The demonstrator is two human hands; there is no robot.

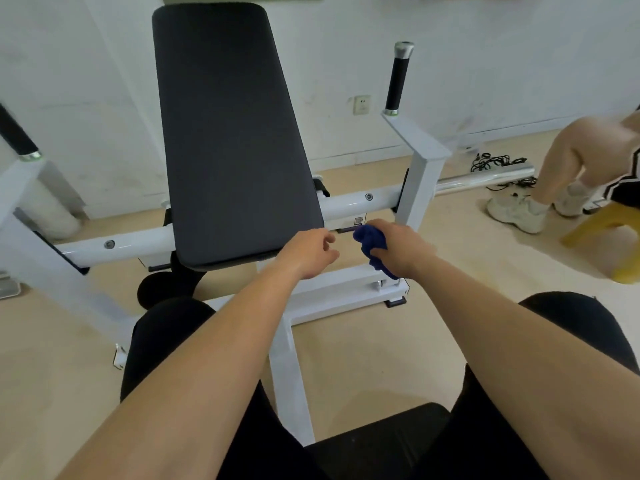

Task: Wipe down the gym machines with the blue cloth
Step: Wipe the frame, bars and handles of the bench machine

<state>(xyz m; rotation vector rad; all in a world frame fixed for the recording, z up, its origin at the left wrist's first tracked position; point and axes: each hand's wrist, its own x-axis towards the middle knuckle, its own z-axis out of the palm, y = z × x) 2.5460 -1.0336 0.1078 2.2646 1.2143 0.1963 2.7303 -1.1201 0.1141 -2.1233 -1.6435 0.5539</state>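
A white-framed gym machine point(356, 199) stands in front of me, with a long black pad point(228, 133) tilted up toward the wall. My right hand point(398, 247) grips a bunched blue cloth point(372, 242) just right of the pad's lower corner, in front of the white crossbar. My left hand point(311, 252) hovers beside the pad's lower right corner with fingers loosely curled, holding nothing. A small gap separates the two hands. I sit on a black seat point(377, 441) with my knees on either side of the white centre post point(289, 375).
Black-gripped handles rise at the right point(396, 77) and left point(17, 136). A person's legs point(561, 161) and a yellow stool point(609, 223) are at the far right, with black cables point(495, 162) on the floor by the white wall.
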